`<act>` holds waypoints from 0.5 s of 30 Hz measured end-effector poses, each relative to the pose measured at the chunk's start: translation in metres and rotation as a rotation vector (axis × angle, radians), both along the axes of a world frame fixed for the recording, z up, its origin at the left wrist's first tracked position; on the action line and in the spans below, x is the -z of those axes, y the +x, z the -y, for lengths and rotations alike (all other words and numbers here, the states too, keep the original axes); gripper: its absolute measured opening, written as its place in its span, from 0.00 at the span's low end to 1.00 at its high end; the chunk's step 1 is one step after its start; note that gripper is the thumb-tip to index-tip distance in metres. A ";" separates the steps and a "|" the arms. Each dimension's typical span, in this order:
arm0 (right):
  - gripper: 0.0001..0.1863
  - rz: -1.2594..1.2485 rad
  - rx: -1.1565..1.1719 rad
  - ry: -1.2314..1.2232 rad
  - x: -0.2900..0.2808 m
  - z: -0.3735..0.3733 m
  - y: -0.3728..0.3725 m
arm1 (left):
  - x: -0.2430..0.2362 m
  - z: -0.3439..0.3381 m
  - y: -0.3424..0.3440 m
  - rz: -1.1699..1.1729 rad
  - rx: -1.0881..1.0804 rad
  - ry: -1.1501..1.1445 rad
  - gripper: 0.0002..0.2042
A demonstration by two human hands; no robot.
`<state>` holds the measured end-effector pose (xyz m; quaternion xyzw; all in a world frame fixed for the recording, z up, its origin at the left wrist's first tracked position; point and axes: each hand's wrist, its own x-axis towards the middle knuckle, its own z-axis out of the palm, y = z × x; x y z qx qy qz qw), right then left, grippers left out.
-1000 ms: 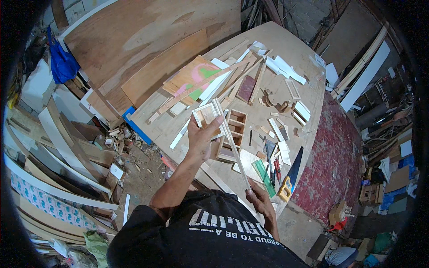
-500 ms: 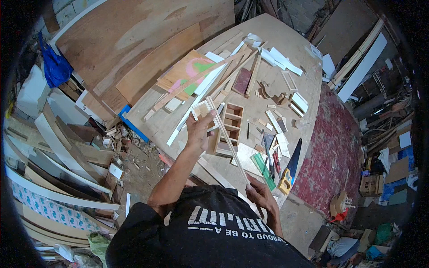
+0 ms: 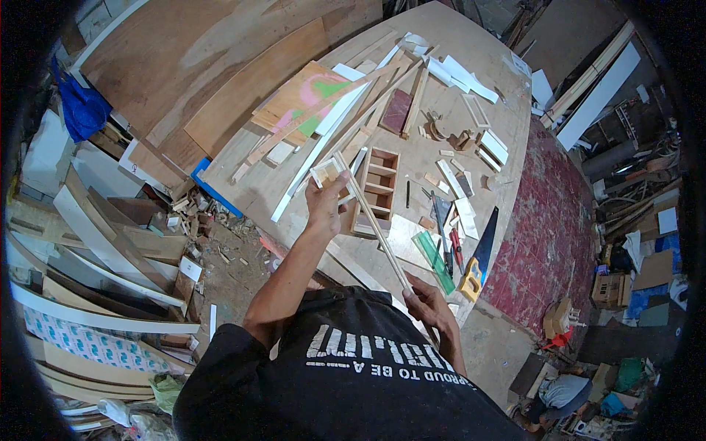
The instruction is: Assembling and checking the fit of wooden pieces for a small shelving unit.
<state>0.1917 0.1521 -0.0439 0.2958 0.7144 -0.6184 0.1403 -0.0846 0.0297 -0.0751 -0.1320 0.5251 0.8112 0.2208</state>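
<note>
My left hand [image 3: 324,209] is closed around a small, pale wooden frame or shallow box [image 3: 328,173]. Against that frame lies the far end of a long, thin wooden strip [image 3: 376,229], which slants down toward my body. Lower on the strip, my right hand [image 3: 432,306] is closed around its near end; part of that end is hidden against my shirt. Just right of the left hand, a wooden box with several compartments [image 3: 380,187] rests on the workbench [image 3: 254,180]. A green ruler [image 3: 434,262] lies beyond the right hand.
A handsaw with a yellow handle [image 3: 471,284] lies at the bench's right edge, near red-handled pliers [image 3: 457,250]. Long boards and strips [image 3: 321,151] cover the far left of the bench. Curved panels [image 3: 110,239] and wood scraps crowd the floor at left.
The view has tilted slightly, so the bench sits higher in the picture. Both hands keep their hold on the frame and strip, with little movement between them.
</note>
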 end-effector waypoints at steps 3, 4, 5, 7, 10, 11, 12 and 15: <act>0.29 0.015 0.011 -0.035 0.005 -0.002 0.003 | -0.002 0.001 0.005 0.011 0.009 0.000 0.22; 0.29 0.022 0.027 -0.063 0.007 -0.002 0.004 | -0.004 0.002 0.007 0.017 0.025 0.010 0.20; 0.29 0.023 0.028 -0.065 0.008 -0.003 0.005 | -0.002 0.001 0.007 0.018 0.026 0.008 0.20; 0.28 0.019 0.017 -0.088 0.009 -0.004 0.006 | 0.003 0.003 0.007 0.039 0.044 0.095 0.16; 0.29 -0.011 0.026 -0.146 0.017 -0.009 0.011 | 0.006 0.011 0.002 0.129 0.178 0.383 0.20; 0.29 -0.013 0.025 -0.145 0.017 -0.010 0.013 | 0.006 0.011 0.002 0.127 0.178 0.383 0.20; 0.28 -0.006 0.040 -0.151 0.016 -0.010 0.013 | 0.001 0.012 0.004 0.143 0.185 0.401 0.22; 0.28 -0.016 0.059 -0.178 0.020 -0.012 0.018 | -0.003 0.012 0.007 0.167 0.197 0.479 0.24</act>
